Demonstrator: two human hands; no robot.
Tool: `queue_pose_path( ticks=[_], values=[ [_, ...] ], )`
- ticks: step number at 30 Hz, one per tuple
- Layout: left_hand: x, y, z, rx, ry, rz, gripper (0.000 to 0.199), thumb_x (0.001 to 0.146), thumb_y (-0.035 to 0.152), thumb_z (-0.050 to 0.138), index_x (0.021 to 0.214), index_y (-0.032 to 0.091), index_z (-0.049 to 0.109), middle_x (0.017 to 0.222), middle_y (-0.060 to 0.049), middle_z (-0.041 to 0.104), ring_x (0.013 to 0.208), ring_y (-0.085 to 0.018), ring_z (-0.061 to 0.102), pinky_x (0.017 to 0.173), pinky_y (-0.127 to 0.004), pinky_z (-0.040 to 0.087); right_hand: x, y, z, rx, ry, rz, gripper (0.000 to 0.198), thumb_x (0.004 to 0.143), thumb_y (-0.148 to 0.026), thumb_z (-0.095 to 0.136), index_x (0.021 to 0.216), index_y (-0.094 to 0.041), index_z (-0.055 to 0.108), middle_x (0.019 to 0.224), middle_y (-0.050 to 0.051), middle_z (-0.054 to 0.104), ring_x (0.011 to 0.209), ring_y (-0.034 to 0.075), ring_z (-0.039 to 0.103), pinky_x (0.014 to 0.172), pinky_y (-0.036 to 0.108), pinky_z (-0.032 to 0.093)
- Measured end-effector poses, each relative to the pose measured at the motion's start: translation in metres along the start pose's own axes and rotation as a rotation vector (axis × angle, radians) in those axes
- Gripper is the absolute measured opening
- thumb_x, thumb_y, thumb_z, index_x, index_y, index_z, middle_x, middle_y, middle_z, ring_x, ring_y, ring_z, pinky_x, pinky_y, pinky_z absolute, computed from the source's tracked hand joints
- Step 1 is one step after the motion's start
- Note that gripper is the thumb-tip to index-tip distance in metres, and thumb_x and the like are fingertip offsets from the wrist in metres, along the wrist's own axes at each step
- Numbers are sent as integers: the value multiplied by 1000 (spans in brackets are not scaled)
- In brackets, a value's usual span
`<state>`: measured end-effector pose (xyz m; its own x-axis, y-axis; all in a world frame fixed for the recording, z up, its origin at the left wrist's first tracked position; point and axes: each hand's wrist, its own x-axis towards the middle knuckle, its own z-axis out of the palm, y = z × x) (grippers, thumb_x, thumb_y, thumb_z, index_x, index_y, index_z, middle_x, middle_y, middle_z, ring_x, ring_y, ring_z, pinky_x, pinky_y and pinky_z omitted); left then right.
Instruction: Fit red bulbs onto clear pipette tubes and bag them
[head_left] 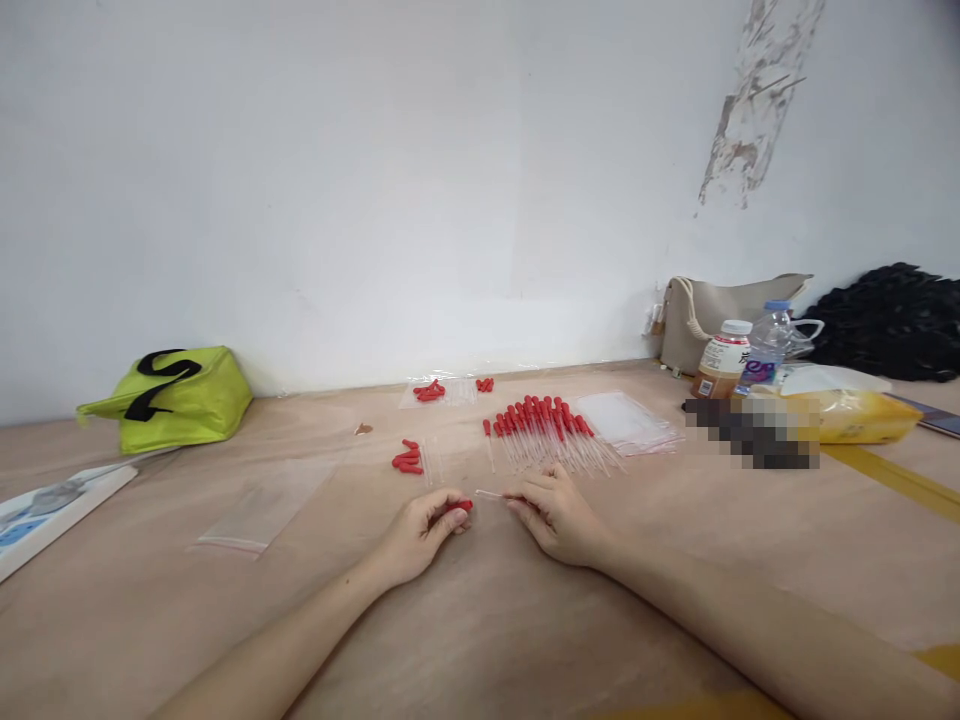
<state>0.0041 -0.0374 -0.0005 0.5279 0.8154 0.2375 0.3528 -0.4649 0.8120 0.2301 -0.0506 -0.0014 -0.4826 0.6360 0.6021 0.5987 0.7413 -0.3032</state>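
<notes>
Between the thumb and fingers of my left hand (427, 528) is a red rubber dropper bulb (464, 505), its end pointing right. My right hand (559, 520) pinches a thin clear dropper tube (489, 494) that points left at the bulb; a small gap separates the two. Beyond my left hand lie several loose red bulbs (407, 460) beside a few clear tubes (433, 462). Past my right hand, a fanned pile of droppers (540, 425) with red bulbs on their tubes rests on the table. One single dropper (489, 445) lies at its left edge.
Further back are a clear bag (459, 393) with bulbs and tubes, and stacked zip bags (626, 422). A flat zip bag (259, 510), power strip (60, 510) and green pouch (184, 400) are left. Right stand bottles (724, 360), a tissue pack (855, 415) and a grey bag (694, 320).
</notes>
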Motion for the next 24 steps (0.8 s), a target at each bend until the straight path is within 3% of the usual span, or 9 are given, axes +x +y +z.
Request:
queue_pose_path(
  ticks=[14, 24],
  values=[
    [-4, 9, 2, 154, 25, 18, 20, 85, 31, 43, 83, 17, 57, 66, 0, 57, 60, -11, 53, 58, -21, 44, 2, 0, 0, -59, -111, -81, 24, 87, -23, 38, 97, -22, 60, 77, 2, 63, 69, 11, 52, 72, 29, 25],
    [-5, 18, 2, 333, 8, 80, 19, 84, 27, 44, 80, 20, 61, 71, 1, 60, 67, -12, 55, 62, -20, 40, 1, 2, 1, -179, -82, -122, 24, 84, -20, 41, 91, -23, 64, 73, 2, 61, 60, 10, 46, 67, 31, 20]
  ],
)
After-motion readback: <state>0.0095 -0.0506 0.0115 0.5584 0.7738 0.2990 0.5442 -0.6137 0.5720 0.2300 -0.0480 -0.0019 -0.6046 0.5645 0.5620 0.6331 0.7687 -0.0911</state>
